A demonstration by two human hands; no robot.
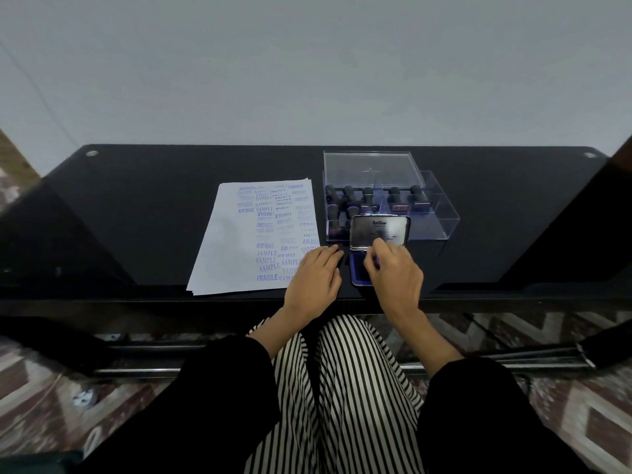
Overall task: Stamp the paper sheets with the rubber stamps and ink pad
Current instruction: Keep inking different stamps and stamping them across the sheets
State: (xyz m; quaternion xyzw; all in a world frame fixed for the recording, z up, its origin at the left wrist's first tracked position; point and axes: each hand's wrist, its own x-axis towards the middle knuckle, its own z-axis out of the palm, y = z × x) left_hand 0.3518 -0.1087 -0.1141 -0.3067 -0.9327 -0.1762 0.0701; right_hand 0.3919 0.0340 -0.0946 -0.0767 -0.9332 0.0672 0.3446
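Note:
A stack of white paper sheets [236, 241] lies on the black table, and the top sheet is covered with several blue stamp prints. An ink pad [357, 273] with a blue pad sits at the front edge, its silver lid [376, 227] standing up. My left hand [314, 275] lies flat with straight fingers on the sheet's lower right corner, fingertips at the pad's left edge. My right hand [393, 271] hovers on the ink pad with fingers curled round a rubber stamp, which is almost entirely hidden. Several more black-handled rubber stamps [369, 196] stand in a clear box [441, 217].
The clear box's lid [369, 167] stands behind it near the wall. The table's front edge [205, 301] runs just below the paper. My striped trouser legs [342, 388] are under the table. The table's left part [119, 217] is bare black glass.

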